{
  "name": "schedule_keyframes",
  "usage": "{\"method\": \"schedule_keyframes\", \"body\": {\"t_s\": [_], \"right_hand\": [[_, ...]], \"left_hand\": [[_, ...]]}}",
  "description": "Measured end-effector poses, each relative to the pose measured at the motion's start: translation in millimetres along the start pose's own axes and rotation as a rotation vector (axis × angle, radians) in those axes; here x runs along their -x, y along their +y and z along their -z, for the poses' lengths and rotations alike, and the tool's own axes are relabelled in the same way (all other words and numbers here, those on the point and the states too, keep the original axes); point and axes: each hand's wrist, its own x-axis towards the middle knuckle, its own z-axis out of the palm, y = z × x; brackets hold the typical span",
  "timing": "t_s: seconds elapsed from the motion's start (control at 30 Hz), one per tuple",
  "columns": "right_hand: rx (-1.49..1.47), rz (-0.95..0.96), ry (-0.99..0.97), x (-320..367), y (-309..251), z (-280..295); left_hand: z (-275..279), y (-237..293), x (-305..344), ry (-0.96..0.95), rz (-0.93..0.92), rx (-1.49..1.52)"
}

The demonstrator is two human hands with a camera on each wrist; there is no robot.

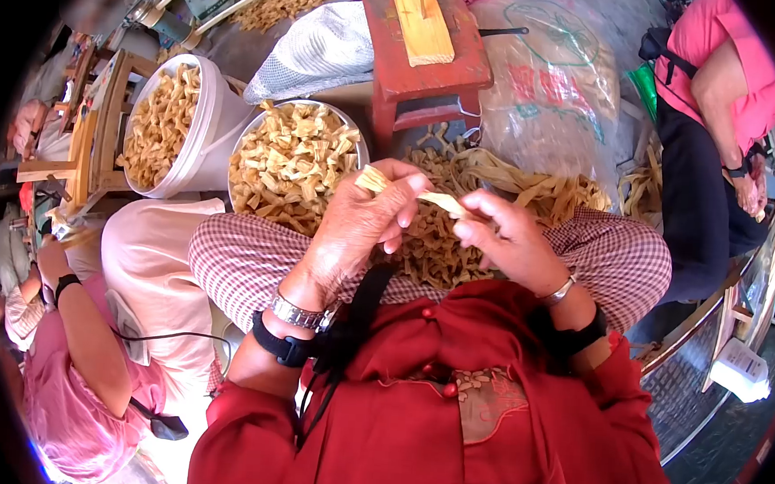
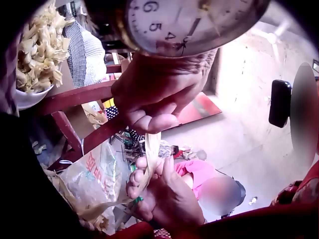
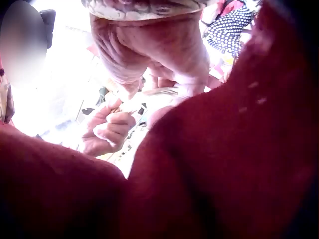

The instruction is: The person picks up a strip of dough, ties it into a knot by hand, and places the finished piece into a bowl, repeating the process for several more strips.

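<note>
A pale yellow, leaf-like dried strip [image 1: 441, 201] runs between the two hands in front of the lap. My left hand [image 1: 364, 218] grips it, and a flat end pokes out past the knuckles. On the other side, my right hand [image 1: 513, 243] pinches the strip between thumb and fingers. The left wrist view shows the strip [image 2: 152, 147] passing from the left hand [image 2: 162, 92] down into the right hand's fingers, with a long tail trailing beyond. Below the hands lies a heap of short knotted pieces [image 1: 431, 254], with long loose strips [image 1: 533, 182] behind it.
A metal basin [image 1: 364, 152] and a white bucket [image 1: 209, 133] hold knotted pieces at the left. A red stool [image 1: 389, 73] stands ahead, beside a clear plastic bag [image 1: 548, 83]. People sit close on both sides, one with a pink sleeve [image 1: 763, 52] at the right.
</note>
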Motion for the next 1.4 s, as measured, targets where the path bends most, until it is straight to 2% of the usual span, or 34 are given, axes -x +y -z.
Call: {"method": "schedule_keyframes", "body": {"t_s": [0.03,0.07,0.1,0.17,0.2,0.3,0.33,0.43,0.53,0.67,0.77,0.8,0.87,0.9,0.97,1.0,1.1,1.13,1.17,1.23,1.27,1.3,1.33,1.4], "right_hand": [[-0.023,0.021,-0.030,-5,-2,-6],[-0.135,-0.129,-0.073,-7,-19,-8],[-0.050,-0.010,-0.057,-10,-19,-8],[0.117,0.237,-0.022,-17,-20,-3],[0.078,0.227,-0.011,-16,-28,0],[0.212,0.225,-0.023,-30,-47,18],[0.215,0.321,0.044,-40,-49,23],[0.459,0.440,0.178,-74,-72,49],[0.745,0.556,0.316,-108,-92,75],[0.817,0.666,0.497,-149,-99,95],[0.918,0.726,0.599,-178,-79,100],[0.948,0.682,0.560,-180,-65,97],[1.011,0.594,0.485,-180,-45,93],[0.911,0.561,0.490,-172,-40,93],[0.710,0.493,0.488,-143,-40,85],[0.510,0.443,0.437,-124,-46,74],[0.333,0.499,0.274,-79,-70,37],[0.377,0.593,0.257,-73,-63,24],[0.422,0.683,0.239,-67,-55,10],[0.407,0.779,0.169,-53,-52,-17],[0.374,0.816,0.160,-48,-47,-31],[0.341,0.859,0.150,-44,-42,-46],[0.294,0.877,0.171,-40,-43,-62],[0.318,0.796,0.022,-29,-32,-86]], "left_hand": [[0,0,-2,0.003,-0.014,0.003],[0,-1,-4,0.006,-0.027,0.005],[1,0,-5,0.009,-0.042,0.006],[16,5,-6,0.018,-0.069,0.311],[18,10,-5,0.032,-0.092,0.321],[17,30,-16,0.086,-0.189,0.322],[15,37,-22,0.102,-0.223,0.325],[9,74,-47,0.083,-0.373,0.137],[5,102,-79,0.152,-0.503,-0.079],[5,128,-113,0.167,-0.656,-0.183],[16,123,-154,0.250,-0.770,-0.346],[21,116,-163,0.327,-0.689,-0.438],[29,108,-161,0.484,-0.699,-0.739],[35,103,-155,0.559,-0.697,-0.890],[30,106,-114,0.368,-0.461,-0.595],[23,106,-91,0.309,-0.404,-0.556],[16,76,-52,0.206,-0.274,-0.534],[23,53,-50,0.166,-0.266,-0.456],[20,52,-39,0.209,-0.048,-0.540],[33,1,-40,0.190,-0.105,-0.425],[34,-13,-37,0.202,-0.106,-0.455],[30,-24,-33,0.172,-0.068,-0.346],[32,-36,-31,0.074,0.051,-0.254],[7,-13,-16,-0.146,0.284,-0.026]]}}
